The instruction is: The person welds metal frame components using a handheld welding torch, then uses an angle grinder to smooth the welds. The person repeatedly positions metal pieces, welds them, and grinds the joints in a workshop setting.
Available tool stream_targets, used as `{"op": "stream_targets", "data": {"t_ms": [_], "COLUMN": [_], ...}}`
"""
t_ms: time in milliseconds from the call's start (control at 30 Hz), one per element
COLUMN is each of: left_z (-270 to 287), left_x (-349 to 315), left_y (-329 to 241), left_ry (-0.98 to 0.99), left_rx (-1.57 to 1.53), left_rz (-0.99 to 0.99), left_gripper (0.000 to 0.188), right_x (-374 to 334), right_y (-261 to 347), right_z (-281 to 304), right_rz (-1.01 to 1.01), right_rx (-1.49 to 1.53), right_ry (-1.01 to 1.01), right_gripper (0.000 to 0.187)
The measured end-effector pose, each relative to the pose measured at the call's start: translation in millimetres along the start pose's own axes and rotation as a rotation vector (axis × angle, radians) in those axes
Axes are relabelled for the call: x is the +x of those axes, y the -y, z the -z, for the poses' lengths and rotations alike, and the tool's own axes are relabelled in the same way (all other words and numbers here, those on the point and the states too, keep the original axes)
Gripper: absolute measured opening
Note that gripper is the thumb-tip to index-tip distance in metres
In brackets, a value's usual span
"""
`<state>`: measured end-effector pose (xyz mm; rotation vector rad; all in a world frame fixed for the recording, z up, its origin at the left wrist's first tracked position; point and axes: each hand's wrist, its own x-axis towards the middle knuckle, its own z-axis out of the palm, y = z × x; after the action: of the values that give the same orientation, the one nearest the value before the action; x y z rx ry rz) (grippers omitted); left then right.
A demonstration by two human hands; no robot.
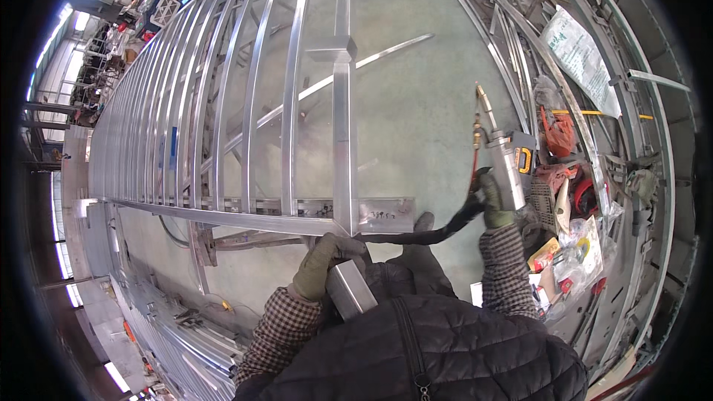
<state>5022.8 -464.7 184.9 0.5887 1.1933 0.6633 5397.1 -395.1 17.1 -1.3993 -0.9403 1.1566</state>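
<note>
The right hand [495, 204] grips the torch [506, 172], its long axis running near to far — well right of the frame [344, 141]. The left hand [325, 258] sits by the frame's near corner, its grip unclear.

My left hand [321, 261], right hand [495, 206]: both gloved, dull olive green, darker and greyer in places. My sleeves [507, 267]: small dark-and-pale checks, like gingham. My jacket [490, 349]: black, quilted in puffy bands, dark zipper [406, 330] down it, small pull [423, 386]. My trousers [428, 263]: dark.
</note>
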Motion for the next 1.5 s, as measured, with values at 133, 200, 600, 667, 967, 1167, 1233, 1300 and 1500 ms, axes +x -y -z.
{"op": "stream_targets", "data": {"t_ms": [133, 200, 600, 667, 967, 1167, 1233, 1300, 1500], "left_z": [-18.8, -28.1, -48.5, -57.4, -50.1, -29.1, -20.3, -13.0, -15.6], "left_x": [8.6, 12.9, 9.2, 7.3, 138.3, 196.1, 214.6, 230.6, 277.8], "left_y": [-5.8, -4.1, 27.9, 28.2, -112.1, -232.6, -255.8, -267.2, -302.3], "left_ry": [-0.117, -0.159, -0.031, 0.055, -0.549, -0.737, -0.688, -0.635, -0.535], "left_rx": [-0.156, -0.244, -0.690, -0.627, 0.304, 1.413, 1.626, 1.746, 1.834], "left_rz": [0.034, -0.011, 0.043, 0.114, -0.588, -0.463, -0.369, -0.318, -0.059], "left_gripper": [0.041, 0.045, 0.067, 0.063, 0.061, 0.071, 0.072, 0.069, 0.052], "right_x": [22.7, 35.7, 20.4, 25.9, 127.3, 184.7, 195.9, 206.8, 250.3], "right_y": [9.5, 26.4, 136.8, 130.0, 84.4, 83.5, 85.8, 87.7, 96.4], "right_z": [96.9, 142.5, 186.5, 167.2, 123.8, 124.7, 123.3, 119.1, 95.7], "right_rz": [0.036, 0.020, 0.186, 0.189, 0.105, 0.161, 0.120, 0.109, 0.162], "right_rx": [-0.022, 0.015, -0.251, -0.249, -0.269, -0.209, -0.161, -0.079, -0.107], "right_ry": [-0.068, -0.072, -0.150, 0.031, 0.261, 0.404, 0.443, 0.456, 0.364], "right_gripper": [0.026, 0.027, 0.028, 0.025, 0.037, 0.058, 0.062, 0.062, 0.055]}}
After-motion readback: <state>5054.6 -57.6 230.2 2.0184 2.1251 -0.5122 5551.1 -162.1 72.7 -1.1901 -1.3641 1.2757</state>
